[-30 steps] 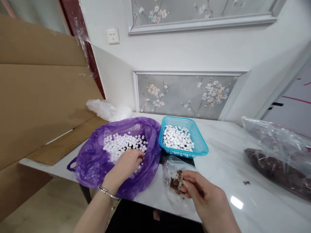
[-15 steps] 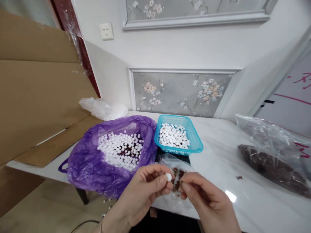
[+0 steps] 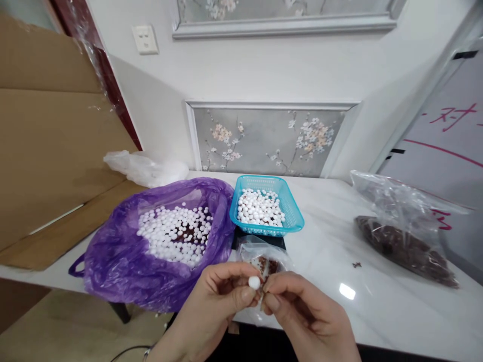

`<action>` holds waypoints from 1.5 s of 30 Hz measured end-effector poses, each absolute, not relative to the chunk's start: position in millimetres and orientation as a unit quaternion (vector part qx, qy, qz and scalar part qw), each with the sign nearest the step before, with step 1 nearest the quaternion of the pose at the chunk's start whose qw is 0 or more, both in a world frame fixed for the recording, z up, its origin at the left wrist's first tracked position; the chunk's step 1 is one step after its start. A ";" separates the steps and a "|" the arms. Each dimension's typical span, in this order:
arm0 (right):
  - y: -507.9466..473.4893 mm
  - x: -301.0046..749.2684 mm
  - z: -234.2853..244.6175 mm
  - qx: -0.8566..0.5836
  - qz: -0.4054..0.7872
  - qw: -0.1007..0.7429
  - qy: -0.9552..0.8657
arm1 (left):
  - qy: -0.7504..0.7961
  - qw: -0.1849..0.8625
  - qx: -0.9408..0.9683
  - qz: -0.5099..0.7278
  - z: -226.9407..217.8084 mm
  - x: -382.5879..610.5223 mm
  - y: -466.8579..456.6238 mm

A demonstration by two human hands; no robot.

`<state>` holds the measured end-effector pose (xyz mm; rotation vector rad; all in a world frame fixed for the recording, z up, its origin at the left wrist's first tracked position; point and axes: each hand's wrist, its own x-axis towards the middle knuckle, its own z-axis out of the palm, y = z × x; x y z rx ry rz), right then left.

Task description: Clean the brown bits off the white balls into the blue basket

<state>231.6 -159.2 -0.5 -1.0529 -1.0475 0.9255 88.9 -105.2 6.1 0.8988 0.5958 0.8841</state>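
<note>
At six o'clock our left fingers pinch a white ball; beside it our right fingers press together, contents unclear. We read red "对" on a board at two o'clock.

One blue basket; left of it, one purple bag, one white plastic bundle and one wall socket; right of it, one large clear bag; before it, one small clear bag, one left hand, one right hand and one lone white ball; behind it, two flowered panels; inside it, white balls too many to count
</note>
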 end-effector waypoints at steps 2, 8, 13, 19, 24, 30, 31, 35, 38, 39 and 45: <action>-159.1 230.2 -2.1 -0.453 0.409 0.643 -0.462 | 0.275 0.758 0.432 0.404 5.0 88.6 -105.6; -159.8 227.9 -3.9 -0.467 0.384 0.655 -0.454 | 0.329 0.650 0.528 0.437 2.1 84.3 -104.5; -158.4 227.4 -7.9 -0.461 0.368 0.649 -0.479 | 0.343 0.602 0.574 0.436 2.3 82.9 -105.1; -157.0 229.1 -13.3 -0.470 0.339 0.635 -0.511 | 0.348 0.594 0.574 0.442 -0.3 84.2 -105.3; -157.0 229.3 -15.2 -0.471 0.335 0.627 -0.522 | 0.358 0.618 0.551 0.432 0.3 84.3 -106.2; -157.4 228.8 -13.9 -0.473 0.358 0.625 -0.508 | 0.355 0.574 0.581 0.455 0.9 84.7 -106.9; -157.5 228.9 -13.4 -0.472 0.365 0.625 -0.503 | 0.351 0.566 0.588 0.459 0.6 84.6 -107.1; -157.3 228.9 -10.4 -0.472 0.392 0.623 -0.485 | 0.338 0.536 0.613 0.471 0.2 83.5 -107.7; -156.9 228.3 -7.8 -0.476 0.403 0.624 -0.470 | 0.332 0.515 0.632 0.476 1.1 82.1 -107.7; -156.9 228.0 -7.0 -0.478 0.407 0.624 -0.466 | 0.330 0.507 0.637 0.477 1.6 81.6 -107.6; -156.1 227.8 -5.6 -0.482 0.424 0.611 -0.463 | 0.314 0.451 0.680 0.485 4.8 79.6 -107.0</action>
